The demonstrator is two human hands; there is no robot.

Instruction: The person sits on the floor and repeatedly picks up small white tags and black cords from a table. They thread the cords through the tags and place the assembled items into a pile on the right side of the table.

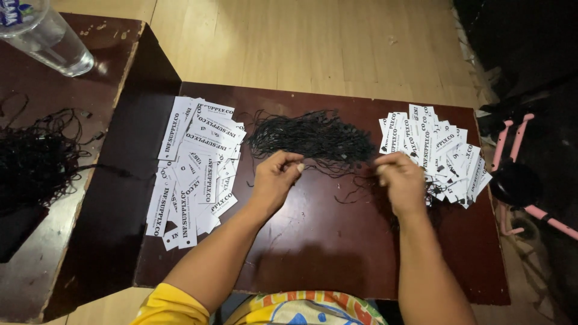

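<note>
Bench [313,265] of dark wood carries, largest to smallest, a fanned heap of white paper tags [195,168] outside the left hand [274,177], a strung pile of tags [439,159] outside the right hand [400,180], and a bundle of black strings [313,137] just beyond both grips, within easy reach. Each grip is pinched on a thin black string, apparently drawn from the bundle between them. A clear plastic bottle [45,36], contents not discernible, lies far off to the left.

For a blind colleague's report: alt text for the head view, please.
Two bare hands, left hand and right hand, pinch thin black strings over a dark wooden table, between two piles of white paper tags.
</note>
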